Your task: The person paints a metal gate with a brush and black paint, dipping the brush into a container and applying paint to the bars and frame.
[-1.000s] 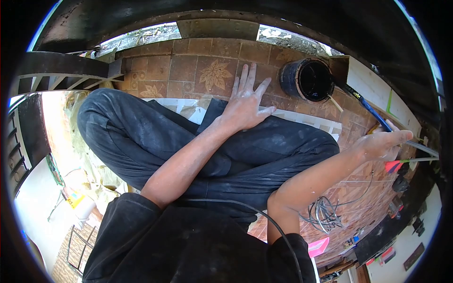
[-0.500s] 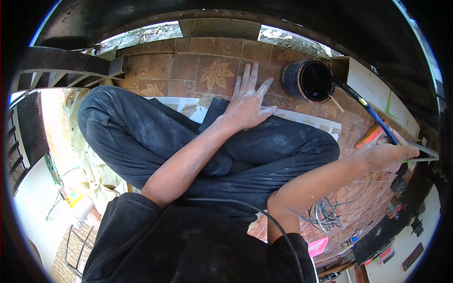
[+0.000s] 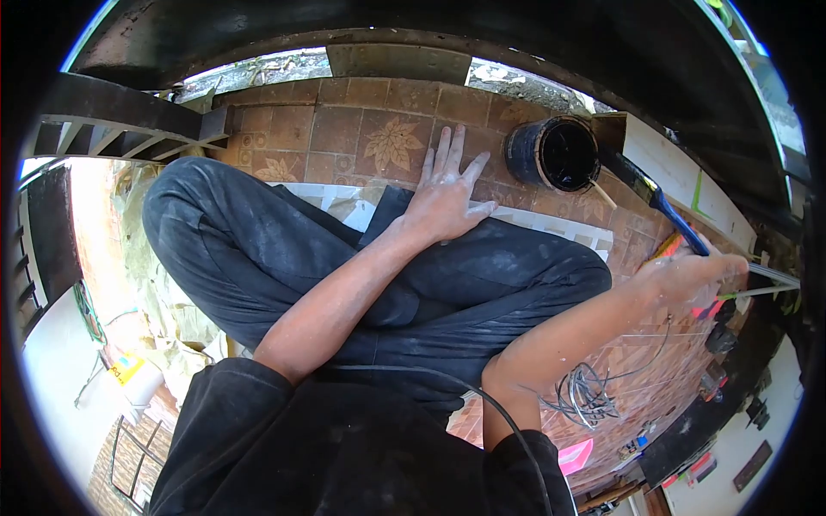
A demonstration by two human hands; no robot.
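My right hand (image 3: 688, 268) is closed around the blue handle of a paintbrush (image 3: 680, 225). Its dark, coated bristles point up and left, right by the rim of a can of black paint (image 3: 527, 155). A thin wooden stick (image 3: 606, 195) leans out over the can's near rim. My left hand (image 3: 443, 198) holds nothing; its fingers are spread over the tiles, with the palm by my folded leg (image 3: 508, 249).
Brown patterned tiles (image 3: 335, 129) lie under the can. Beyond it stands a pale board (image 3: 671, 159), and a dark panel (image 3: 516, 39) arches across the top. Coiled cable (image 3: 585, 396) and a pink tray (image 3: 575, 456) lie at lower right. Black slatted metalwork (image 3: 129, 116) is at left.
My right hand has shifted a little up and left with the paintbrush, whose bristles now show a broader face. The left hand keeps its spread pose, slightly lower in view.
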